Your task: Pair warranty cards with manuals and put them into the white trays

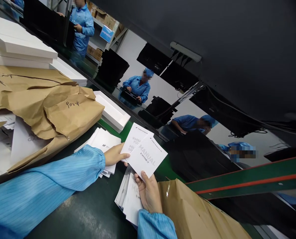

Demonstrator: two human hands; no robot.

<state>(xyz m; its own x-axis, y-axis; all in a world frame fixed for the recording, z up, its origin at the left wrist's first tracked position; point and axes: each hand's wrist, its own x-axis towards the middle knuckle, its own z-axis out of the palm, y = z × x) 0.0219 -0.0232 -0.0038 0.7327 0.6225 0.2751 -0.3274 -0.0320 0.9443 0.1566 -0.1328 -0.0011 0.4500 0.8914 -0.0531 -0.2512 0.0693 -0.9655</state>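
My left hand (pixel 115 154) is closed on a white warranty policy leaflet (pixel 133 136), its thumb on top. Pinched between the thumb and fingers of my right hand (pixel 148 189) is a white manual (pixel 151 151). The manual overlaps the leaflet's right side and hides part of its print. Below and beside my right hand stands a stack of manuals (pixel 131 199). Behind my left wrist lies a pile of white booklets (pixel 100 139), partly covered by my sleeve.
A torn brown paper bag (pixel 70 106) with printed leaflets inside lies on the left. White boxes (pixel 20 46) are stacked behind it, and an open white box (pixel 113 111) sits nearby. Another brown paper package (pixel 195 212) is at lower right. Several people in blue work beyond the dark line.
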